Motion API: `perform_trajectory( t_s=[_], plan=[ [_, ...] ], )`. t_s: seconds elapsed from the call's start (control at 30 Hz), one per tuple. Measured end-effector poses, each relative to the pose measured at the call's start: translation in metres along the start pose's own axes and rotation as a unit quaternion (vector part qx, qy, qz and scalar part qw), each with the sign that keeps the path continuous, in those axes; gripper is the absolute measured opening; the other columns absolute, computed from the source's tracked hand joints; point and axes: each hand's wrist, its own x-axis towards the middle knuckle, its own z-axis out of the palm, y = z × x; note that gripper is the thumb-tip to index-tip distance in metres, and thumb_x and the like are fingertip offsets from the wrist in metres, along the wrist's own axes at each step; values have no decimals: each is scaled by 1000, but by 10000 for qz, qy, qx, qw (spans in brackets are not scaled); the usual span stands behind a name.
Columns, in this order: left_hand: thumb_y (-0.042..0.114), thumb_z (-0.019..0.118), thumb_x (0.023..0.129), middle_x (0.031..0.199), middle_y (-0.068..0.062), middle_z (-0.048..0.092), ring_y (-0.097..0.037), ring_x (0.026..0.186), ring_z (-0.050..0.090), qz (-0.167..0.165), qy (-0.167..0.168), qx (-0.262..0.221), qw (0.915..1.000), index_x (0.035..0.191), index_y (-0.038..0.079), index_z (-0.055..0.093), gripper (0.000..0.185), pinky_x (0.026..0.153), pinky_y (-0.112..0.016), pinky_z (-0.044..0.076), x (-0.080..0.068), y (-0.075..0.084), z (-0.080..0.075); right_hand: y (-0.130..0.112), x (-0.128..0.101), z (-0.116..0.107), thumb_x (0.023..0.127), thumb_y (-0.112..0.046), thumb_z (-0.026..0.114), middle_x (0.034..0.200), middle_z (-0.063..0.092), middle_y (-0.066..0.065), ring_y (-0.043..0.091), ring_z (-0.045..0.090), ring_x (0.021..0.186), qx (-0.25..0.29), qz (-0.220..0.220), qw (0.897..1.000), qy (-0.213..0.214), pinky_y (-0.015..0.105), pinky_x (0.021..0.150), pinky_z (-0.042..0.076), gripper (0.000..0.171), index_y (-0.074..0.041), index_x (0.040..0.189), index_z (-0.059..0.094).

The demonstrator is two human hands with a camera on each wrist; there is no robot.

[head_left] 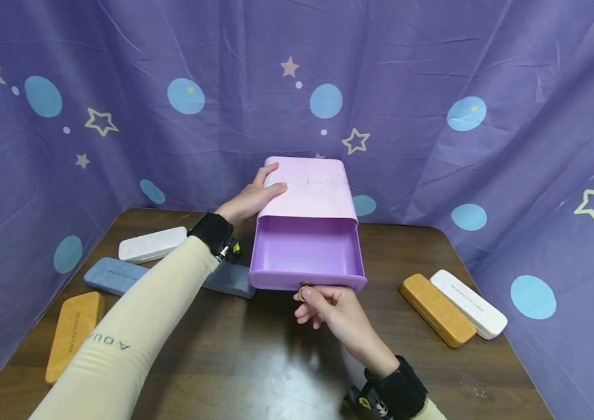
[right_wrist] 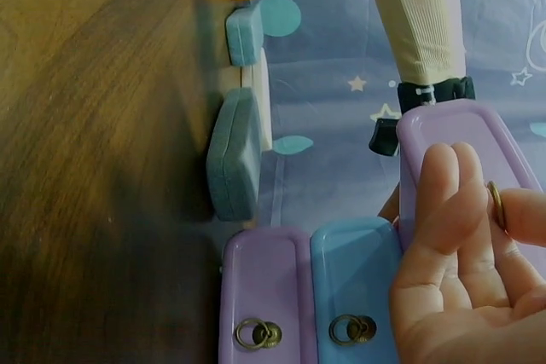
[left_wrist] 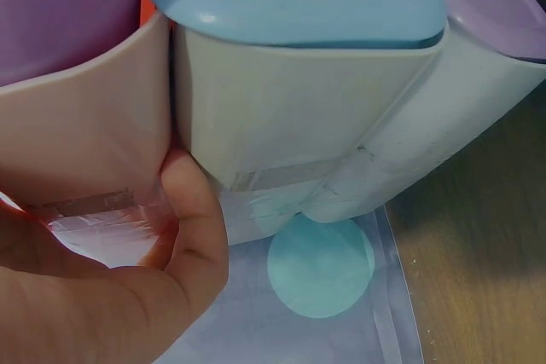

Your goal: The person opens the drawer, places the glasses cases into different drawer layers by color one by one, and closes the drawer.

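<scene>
In the head view's lower left, a sleeve (head_left: pixel 134 326) hides one end of a blue case (head_left: pixel 105 275); its lettering (head_left: pixel 125 274) seems too small for us. The right wrist view's edge crops the right hand (right_wrist: pixel 469 270).

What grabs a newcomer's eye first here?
Probably the open purple drawer mid-picture in the head view: the left hand holds its pink casing while the right hand pinches the ring pull in front. Then the starry purple curtain behind, and the slim cases flanking the drawer: four at left, a yellow one and a white one at right.
</scene>
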Motion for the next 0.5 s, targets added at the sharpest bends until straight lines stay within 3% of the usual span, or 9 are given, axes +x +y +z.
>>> perform_trajectory(
  t_s=[0.5],
  plan=[
    [49,57,104,174,-19,22,-33,156,29,-82,-1,59,9999,168,40,17,77,127,-47,23,2,0,1,1,-5,-6,111,-28,59,96,79,21,21,78,81,-133,-50,9997,-217,30,66,59,37,4,122,74]
  ],
)
